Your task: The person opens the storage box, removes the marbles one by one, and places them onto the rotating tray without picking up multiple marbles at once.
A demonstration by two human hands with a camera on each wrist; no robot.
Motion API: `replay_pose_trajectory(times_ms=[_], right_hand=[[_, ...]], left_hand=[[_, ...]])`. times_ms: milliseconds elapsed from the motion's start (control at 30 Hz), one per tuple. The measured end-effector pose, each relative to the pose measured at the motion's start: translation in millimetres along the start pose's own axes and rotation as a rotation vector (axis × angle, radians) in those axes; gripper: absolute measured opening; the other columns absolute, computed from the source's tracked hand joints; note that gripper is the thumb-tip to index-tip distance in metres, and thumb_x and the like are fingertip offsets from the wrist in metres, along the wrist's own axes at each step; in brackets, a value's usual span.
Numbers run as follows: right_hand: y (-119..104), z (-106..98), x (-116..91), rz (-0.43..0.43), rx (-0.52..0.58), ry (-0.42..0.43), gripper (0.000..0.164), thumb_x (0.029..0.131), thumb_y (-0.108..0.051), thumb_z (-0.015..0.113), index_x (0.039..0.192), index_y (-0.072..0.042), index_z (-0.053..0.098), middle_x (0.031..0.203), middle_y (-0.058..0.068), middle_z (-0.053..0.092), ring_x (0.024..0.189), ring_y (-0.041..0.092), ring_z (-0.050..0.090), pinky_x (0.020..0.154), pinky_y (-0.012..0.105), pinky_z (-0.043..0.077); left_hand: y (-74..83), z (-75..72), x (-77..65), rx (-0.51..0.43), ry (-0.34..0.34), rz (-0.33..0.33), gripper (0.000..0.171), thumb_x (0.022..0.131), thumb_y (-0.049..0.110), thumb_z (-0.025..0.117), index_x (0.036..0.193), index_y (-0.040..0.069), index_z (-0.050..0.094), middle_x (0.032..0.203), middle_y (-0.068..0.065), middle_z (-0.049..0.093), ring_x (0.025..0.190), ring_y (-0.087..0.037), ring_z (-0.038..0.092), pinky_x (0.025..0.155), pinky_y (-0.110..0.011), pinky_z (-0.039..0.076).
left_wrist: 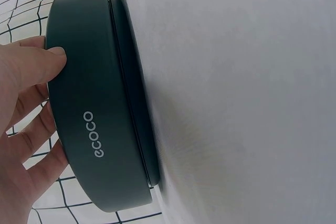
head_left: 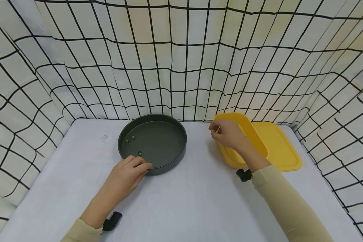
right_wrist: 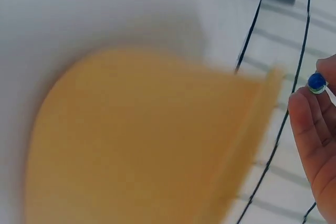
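A round dark green tray (head_left: pixel 157 134) stands on the table, its outer wall (left_wrist: pixel 79 103) lettered "ecoco" in the left wrist view. Three small green marbles (head_left: pixel 140 153) lie inside it, towards its left side. My left hand (head_left: pixel 130 173) grips the near rim, thumb (left_wrist: pixel 55 59) against the outer wall and fingers over the edge. Between thumb and fingertips, my right hand (head_left: pixel 228 134) pinches a glass marble (right_wrist: pixel 316 83) with blue and yellow-green in it. That hand is raised over the left side of a yellow plastic box (head_left: pixel 254 134), and the forearm covers part of the box.
A flat yellow lid (head_left: pixel 278 148) lies against the box's right side. White cloth covers the table (head_left: pixel 193 201). Walls of white fabric with black grid lines (head_left: pixel 178 57) close off the back and both sides.
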State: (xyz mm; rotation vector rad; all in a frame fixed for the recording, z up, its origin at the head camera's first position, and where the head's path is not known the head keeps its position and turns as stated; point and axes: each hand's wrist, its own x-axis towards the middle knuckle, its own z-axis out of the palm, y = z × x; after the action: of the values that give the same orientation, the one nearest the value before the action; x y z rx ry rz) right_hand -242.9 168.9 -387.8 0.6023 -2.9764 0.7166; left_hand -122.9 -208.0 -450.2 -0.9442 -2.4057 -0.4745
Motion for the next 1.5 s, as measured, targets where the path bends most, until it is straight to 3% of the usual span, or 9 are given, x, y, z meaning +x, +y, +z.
replay_pose_trajectory(times_ms=[167, 400, 867, 1133, 1300, 1500], right_hand=[[27.1, -6.3, -7.1, 0.070, 0.022, 0.012, 0.015, 0.091, -0.009, 0.066, 0.105, -0.005, 0.069, 0.099, 0.008, 0.068, 0.089, 0.024, 0.061, 0.079, 0.038, 0.054], [52.9, 1.2, -15.2, 0.142, -0.056, -0.094, 0.014, 0.091, -0.012, 0.067, 0.104, -0.008, 0.070, 0.097, 0.007, 0.068, 0.089, 0.024, 0.059, 0.082, 0.039, 0.052], [68.0, 9.9, -18.5, 0.168, -0.055, -0.144, 0.014, 0.089, -0.009, 0.068, 0.104, -0.008, 0.070, 0.095, 0.007, 0.066, 0.088, 0.025, 0.057, 0.086, 0.040, 0.051], [56.4, 2.5, -14.5, 0.163, -0.008, -0.103, 0.013, 0.092, -0.012, 0.066, 0.104, -0.009, 0.069, 0.097, 0.007, 0.067, 0.088, 0.024, 0.059, 0.079, 0.037, 0.054], [32.8, -7.1, -9.5, 0.103, 0.001, -0.040, 0.012, 0.092, -0.014, 0.066, 0.103, -0.009, 0.070, 0.094, 0.004, 0.068, 0.084, 0.022, 0.059, 0.076, 0.035, 0.052], [3.4, -11.6, -4.0, 0.031, 0.000, -0.036, 0.009, 0.093, -0.018, 0.067, 0.101, -0.015, 0.069, 0.091, -0.002, 0.067, 0.083, 0.018, 0.059, 0.073, 0.031, 0.053]], left_hand=[[-0.1, -0.1, 0.9, 0.004, -0.001, -0.001, 0.028, 0.078, 0.005, 0.082, 0.100, 0.020, 0.074, 0.093, 0.006, 0.065, 0.082, -0.015, 0.057, 0.067, -0.032, 0.052], [0.2, -0.2, 0.2, 0.006, 0.002, -0.002, 0.030, 0.077, 0.005, 0.083, 0.100, 0.021, 0.073, 0.093, 0.007, 0.065, 0.083, -0.015, 0.057, 0.068, -0.032, 0.053], [2.9, -0.4, 2.3, 0.007, 0.013, 0.000, 0.033, 0.074, 0.003, 0.085, 0.099, 0.021, 0.074, 0.092, 0.007, 0.065, 0.082, -0.014, 0.058, 0.068, -0.031, 0.053], [2.7, -1.4, 2.2, 0.012, 0.012, -0.001, 0.034, 0.074, 0.002, 0.085, 0.100, 0.021, 0.074, 0.093, 0.008, 0.065, 0.082, -0.013, 0.057, 0.068, -0.030, 0.053], [2.7, -1.5, 2.2, 0.008, 0.011, 0.000, 0.032, 0.075, 0.004, 0.085, 0.100, 0.020, 0.074, 0.093, 0.007, 0.065, 0.083, -0.014, 0.058, 0.068, -0.031, 0.053], [2.4, -1.2, 1.9, 0.007, -0.003, -0.004, 0.029, 0.077, 0.005, 0.084, 0.100, 0.020, 0.074, 0.093, 0.007, 0.065, 0.083, -0.014, 0.058, 0.068, -0.032, 0.053]])
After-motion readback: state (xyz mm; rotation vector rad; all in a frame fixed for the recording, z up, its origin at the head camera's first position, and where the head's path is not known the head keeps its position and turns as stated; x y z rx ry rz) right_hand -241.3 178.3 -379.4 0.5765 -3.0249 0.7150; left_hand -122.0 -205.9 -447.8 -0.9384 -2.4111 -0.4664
